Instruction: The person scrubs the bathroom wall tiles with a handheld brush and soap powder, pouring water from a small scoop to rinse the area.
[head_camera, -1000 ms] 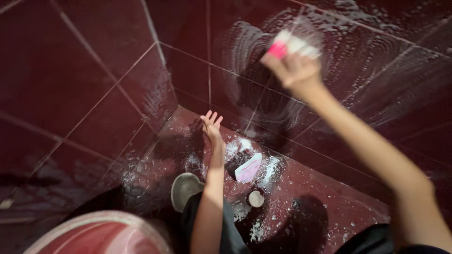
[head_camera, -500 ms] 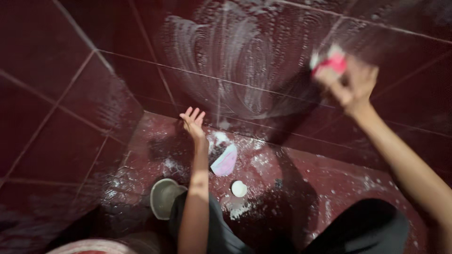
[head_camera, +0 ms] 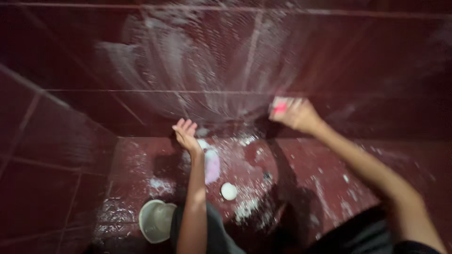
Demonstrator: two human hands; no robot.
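Pink sponge (head_camera: 281,106), seemingly against soapy wall (head_camera: 202,70)

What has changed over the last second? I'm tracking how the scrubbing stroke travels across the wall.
The right hand, gripping the pink-and-white scrubber, swept from high on the soapy wall down to near its base. The left hand stayed open, fingers spread, holding nothing. On the floor the packet, the white disc and the bowl kept their arrangement.
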